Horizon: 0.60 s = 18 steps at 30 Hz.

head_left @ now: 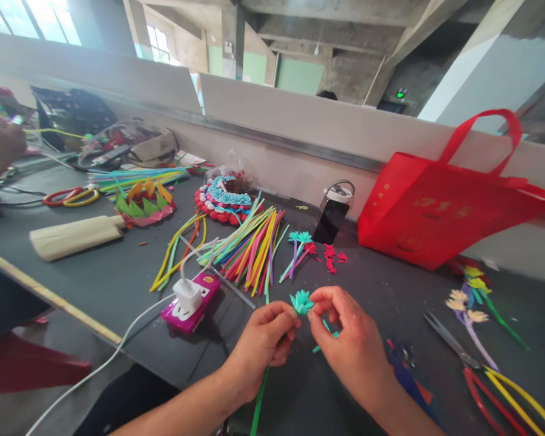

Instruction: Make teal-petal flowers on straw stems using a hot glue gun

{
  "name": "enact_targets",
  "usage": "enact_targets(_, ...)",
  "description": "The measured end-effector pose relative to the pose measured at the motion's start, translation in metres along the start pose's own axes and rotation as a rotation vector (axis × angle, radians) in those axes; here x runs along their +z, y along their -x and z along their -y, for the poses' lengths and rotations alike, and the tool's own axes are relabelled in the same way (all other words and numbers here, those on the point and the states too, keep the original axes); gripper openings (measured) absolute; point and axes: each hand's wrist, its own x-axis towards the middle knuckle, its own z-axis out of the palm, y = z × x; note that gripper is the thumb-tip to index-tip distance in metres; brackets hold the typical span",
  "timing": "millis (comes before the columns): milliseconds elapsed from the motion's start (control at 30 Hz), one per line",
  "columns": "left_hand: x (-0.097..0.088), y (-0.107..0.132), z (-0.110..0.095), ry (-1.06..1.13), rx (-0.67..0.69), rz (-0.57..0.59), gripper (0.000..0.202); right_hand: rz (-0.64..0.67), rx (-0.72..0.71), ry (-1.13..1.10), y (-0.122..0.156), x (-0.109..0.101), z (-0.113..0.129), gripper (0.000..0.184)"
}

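Note:
My left hand (pixel 269 336) pinches a teal pipe-cleaner flower (pixel 302 301) just under its fluffy head. A green pipe-cleaner stem (pixel 260 402) runs down below that hand. At the flower's right side, my right hand (pixel 347 330) has thumb and forefinger closed on the petal edge; the fingertips partly hide what they grip. Short teal pieces (pixel 324 336) lie on the table, partly behind the right hand. Beyond the hands are teal flowers (pixel 300 237) on stems and loose red pieces (pixel 330 257).
Several coloured pipe cleaners (pixel 249 251) lie fanned beside a purple power strip (pixel 193 306) with a white plug. Scissors (pixel 465 357) and finished flowers (pixel 475 297) lie right. A phone (pixel 331 219), a red bag (pixel 418 209) and a beaded ring (pixel 224 197) stand behind. Another person's hand (pixel 2 145) is far left.

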Motion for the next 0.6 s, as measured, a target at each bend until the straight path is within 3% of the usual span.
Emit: enact_targets(600,-0.0012,-0.0020,0.0028,0.015,-0.013,0.021,0.015,0.024,0.057,0.008,-0.0011,0.0021,-0.0007,0.018)
